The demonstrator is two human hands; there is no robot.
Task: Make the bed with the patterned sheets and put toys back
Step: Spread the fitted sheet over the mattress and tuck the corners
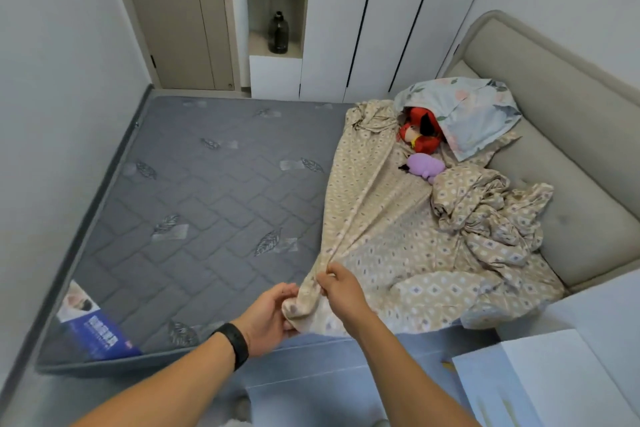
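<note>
Head view: crumpled beige patterned sheet (pixel 398 218)

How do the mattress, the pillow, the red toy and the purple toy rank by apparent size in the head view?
Largest to smallest:
1. mattress
2. pillow
3. red toy, partly hidden under the pillow
4. purple toy

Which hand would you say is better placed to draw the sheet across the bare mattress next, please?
Probably the left hand: it grips the sheet edge on the side nearest the bare mattress. The right hand pinches it too, nearer the bunched side.
</note>
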